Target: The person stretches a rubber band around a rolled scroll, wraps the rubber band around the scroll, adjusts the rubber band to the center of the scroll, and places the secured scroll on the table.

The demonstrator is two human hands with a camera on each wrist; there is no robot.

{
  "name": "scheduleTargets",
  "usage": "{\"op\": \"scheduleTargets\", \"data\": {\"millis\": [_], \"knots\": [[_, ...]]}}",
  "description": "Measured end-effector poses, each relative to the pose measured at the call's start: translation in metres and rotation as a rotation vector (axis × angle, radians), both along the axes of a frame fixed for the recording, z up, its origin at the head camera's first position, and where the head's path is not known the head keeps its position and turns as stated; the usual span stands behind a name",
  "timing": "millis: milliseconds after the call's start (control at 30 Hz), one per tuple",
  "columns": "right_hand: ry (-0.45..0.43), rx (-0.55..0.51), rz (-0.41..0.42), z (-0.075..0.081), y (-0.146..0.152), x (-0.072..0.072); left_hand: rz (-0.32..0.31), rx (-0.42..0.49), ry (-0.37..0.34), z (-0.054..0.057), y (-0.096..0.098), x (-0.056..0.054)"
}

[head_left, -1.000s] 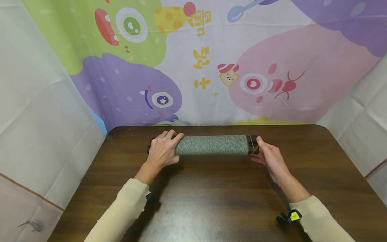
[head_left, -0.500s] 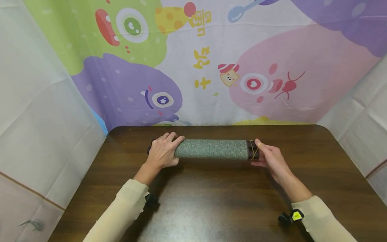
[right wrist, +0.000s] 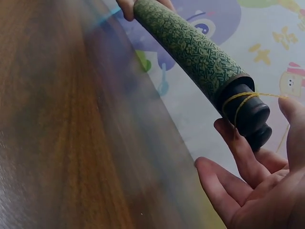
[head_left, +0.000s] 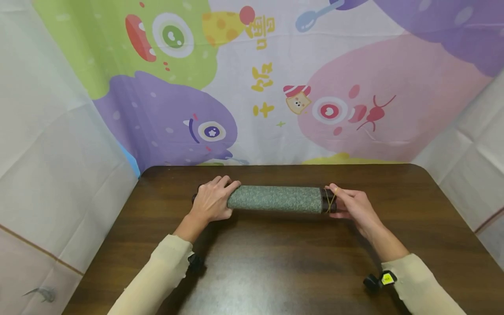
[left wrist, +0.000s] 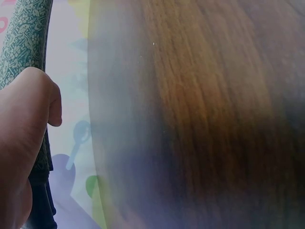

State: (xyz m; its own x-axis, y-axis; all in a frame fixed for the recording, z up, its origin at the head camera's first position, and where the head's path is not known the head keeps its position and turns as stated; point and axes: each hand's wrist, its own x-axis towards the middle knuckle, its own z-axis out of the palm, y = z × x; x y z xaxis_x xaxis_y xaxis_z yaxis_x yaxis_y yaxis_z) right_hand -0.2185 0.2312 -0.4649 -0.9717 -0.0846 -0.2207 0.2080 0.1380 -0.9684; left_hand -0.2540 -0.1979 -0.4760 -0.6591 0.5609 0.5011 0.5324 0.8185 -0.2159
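A rolled scroll [head_left: 275, 199] in green patterned cloth lies crosswise between both hands, raised over the table in the head view. My left hand [head_left: 214, 199] grips its left end, thumb on the near side; most of that end is hidden. Two dark end knobs [right wrist: 255, 117] stick out on the right. Around them runs a thin yellow rubber band [right wrist: 248, 94], which my right thumb stretches away from the knobs in the right wrist view. The fingers of my right hand [head_left: 356, 210] are partly bent beneath the knobs.
The dark wooden table [head_left: 267, 267] extends below the scroll. At its far edge hangs a white curtain [head_left: 244, 131] with cartoon monsters. Pale cloth walls [head_left: 51, 144] stand on both sides.
Both hands have brought the scroll slightly closer to me. The right thumb has shifted at the knobs, with the rubber band now drawn out against it.
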Motion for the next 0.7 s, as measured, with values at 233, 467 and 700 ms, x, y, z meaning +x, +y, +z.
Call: {"op": "scheduleTargets", "data": {"millis": [233, 467, 700], "knots": [[0.006, 0.021, -0.025, 0.0025, 0.0008, -0.0024, -0.010, 0.007, 0.003, 0.0011, -0.0010, 0.0016], [-0.011, 0.034, -0.041, 0.0031, 0.0029, -0.0036, -0.013, -0.004, 0.049, 0.0003, -0.0025, 0.0030], [-0.012, 0.063, -0.058, 0.0045, 0.0016, -0.0033, -0.018, -0.007, 0.057, 0.0003, -0.0041, 0.0042]]}}
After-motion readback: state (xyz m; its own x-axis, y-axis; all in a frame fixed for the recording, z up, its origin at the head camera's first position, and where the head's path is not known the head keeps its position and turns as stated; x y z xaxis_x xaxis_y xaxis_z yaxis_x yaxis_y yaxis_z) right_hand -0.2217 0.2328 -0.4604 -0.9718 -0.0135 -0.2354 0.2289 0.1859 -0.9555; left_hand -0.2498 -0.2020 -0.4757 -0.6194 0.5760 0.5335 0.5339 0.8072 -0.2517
